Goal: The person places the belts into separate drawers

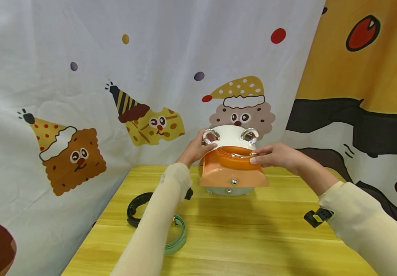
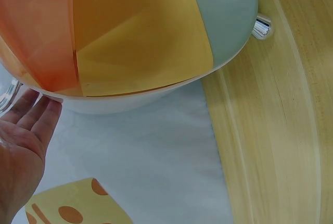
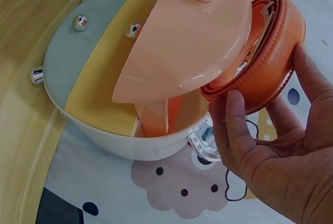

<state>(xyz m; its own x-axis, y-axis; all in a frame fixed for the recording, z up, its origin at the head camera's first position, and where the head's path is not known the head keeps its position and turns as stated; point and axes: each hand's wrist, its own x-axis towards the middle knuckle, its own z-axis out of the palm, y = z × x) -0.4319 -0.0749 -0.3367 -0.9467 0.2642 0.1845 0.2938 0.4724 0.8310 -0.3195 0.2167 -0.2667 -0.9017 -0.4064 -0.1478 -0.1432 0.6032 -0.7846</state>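
Note:
My right hand pinches a coiled orange belt with a gold-coloured buckle. The coil overlaps the pulled-out peach top drawer of a small rounded cabinet. In the right wrist view the thumb is on one side of the belt and the fingertips on the other. Silver ring-shaped ears top the white cabinet, and its drawers have silver knobs. My left hand touches the cabinet's upper left side near one ear, its fingers extended against the shell in the left wrist view. A yellow drawer sits below the peach one.
On the wooden table, a coiled black belt and a coiled green belt lie left of the cabinet, partly hidden by my left sleeve. A printed cloth with cartoon figures hangs right behind the table.

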